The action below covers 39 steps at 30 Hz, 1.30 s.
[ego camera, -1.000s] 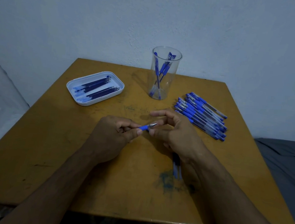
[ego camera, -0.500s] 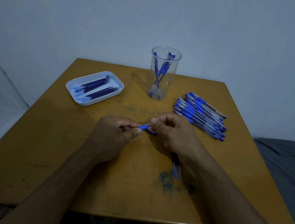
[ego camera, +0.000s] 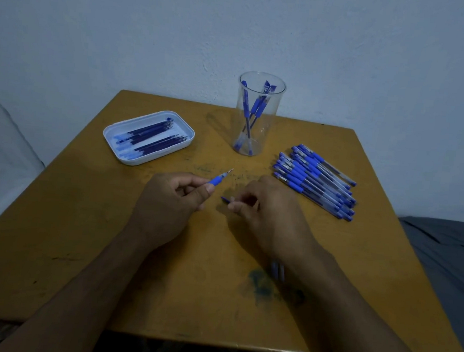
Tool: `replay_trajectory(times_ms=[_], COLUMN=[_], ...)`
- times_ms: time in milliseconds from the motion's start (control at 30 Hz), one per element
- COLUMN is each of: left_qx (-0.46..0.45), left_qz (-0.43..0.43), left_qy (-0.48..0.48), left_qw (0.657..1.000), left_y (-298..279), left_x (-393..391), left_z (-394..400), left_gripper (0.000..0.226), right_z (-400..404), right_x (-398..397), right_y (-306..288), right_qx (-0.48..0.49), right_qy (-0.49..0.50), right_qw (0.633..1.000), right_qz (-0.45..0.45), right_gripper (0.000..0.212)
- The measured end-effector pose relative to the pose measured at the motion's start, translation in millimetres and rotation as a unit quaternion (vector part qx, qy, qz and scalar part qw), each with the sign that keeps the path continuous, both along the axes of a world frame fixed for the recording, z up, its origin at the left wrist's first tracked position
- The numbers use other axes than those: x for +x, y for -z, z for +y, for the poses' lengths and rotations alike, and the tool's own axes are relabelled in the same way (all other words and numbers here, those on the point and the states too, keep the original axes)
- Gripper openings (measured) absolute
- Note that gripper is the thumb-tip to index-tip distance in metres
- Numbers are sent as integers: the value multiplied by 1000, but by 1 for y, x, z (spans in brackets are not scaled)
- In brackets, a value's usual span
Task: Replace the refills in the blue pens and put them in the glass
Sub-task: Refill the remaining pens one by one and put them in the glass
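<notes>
My left hand (ego camera: 167,201) grips a blue pen (ego camera: 219,179) near the table's middle, its metal tip pointing up and away toward the glass. My right hand (ego camera: 269,215) sits just right of it, fingers curled, pinching a small blue piece, likely the pen's cap (ego camera: 225,199). The clear glass (ego camera: 258,116) stands at the back centre with several blue pens inside. A row of several blue pens (ego camera: 315,179) lies to the right. A white tray (ego camera: 148,137) of dark blue refills sits at the back left.
Two refills or pen parts (ego camera: 277,271) lie on the wooden table (ego camera: 82,233) partly under my right wrist, beside a blue ink stain (ego camera: 261,285). A pale wall rises behind the table. Grey fabric (ego camera: 447,248) lies past the right edge.
My hands have drawn apart. The left hand tilted the pen's tip up and away; the right hand moved down and right with the small blue piece that it pulled off the tip.
</notes>
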<state>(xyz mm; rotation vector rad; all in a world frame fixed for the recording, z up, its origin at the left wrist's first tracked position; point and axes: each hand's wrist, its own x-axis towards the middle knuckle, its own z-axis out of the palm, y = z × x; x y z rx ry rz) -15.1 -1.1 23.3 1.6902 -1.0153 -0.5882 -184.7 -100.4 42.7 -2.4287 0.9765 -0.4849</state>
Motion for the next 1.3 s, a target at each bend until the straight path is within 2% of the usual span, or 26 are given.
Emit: replay_trajectory(times_ms=[67, 133, 400, 533, 600, 667, 700, 767, 833, 1000, 1100, 1233, 1300], left_qx=[0, 4, 12, 11, 9, 4, 4, 4, 1, -6, 6, 29, 33], left_qz=[6, 8, 6, 15, 26, 42, 47, 52, 53, 49, 36, 5, -13], left_qy=[-5, -5, 3, -2, 2, 15, 22, 36, 45, 55, 55, 59, 59], left_qw=[1000, 1000, 1000, 1000, 1000, 999, 999, 998, 998, 997, 998, 998, 998], left_y=[-1, -1, -2, -3, -3, -3, -4, -4, -3, -5, -4, -3, -3], left_x=[-1, -1, -1, -2, -2, -3, -3, -4, -5, -6, -5, 0, 4], left_z=[0, 0, 2, 3, 4, 4, 4, 5, 5, 5, 4, 6, 6], left_gripper=[17, 18, 17, 12, 8, 6, 6, 6, 6, 9, 7, 5, 5], right_z=[6, 7, 7, 5, 6, 6, 7, 8, 11, 16, 12, 0, -7], right_x=[4, 6, 7, 7, 6, 5, 6, 7, 9, 9, 10, 4, -2], right_y=[4, 5, 3, -1, -1, -2, -2, -4, -5, -4, -5, -11, -11], right_qx=[-33, -34, -27, -15, -22, 27, 99, 264, 332, 391, 409, 359, 326], right_qy=[-24, -23, -13, -15, -5, 34, 54, 60, 67, 98, 124, 203, 252], right_qw=[997, 995, 990, 988, 994, 999, 987, 934, 896, 851, 807, 758, 763], right_qz=[68, 96, 140, 156, 102, -33, -112, -235, -286, -337, -409, -505, -497], right_gripper=[17, 20, 24, 34, 34, 25, 20, 15, 15, 17, 21, 20, 17])
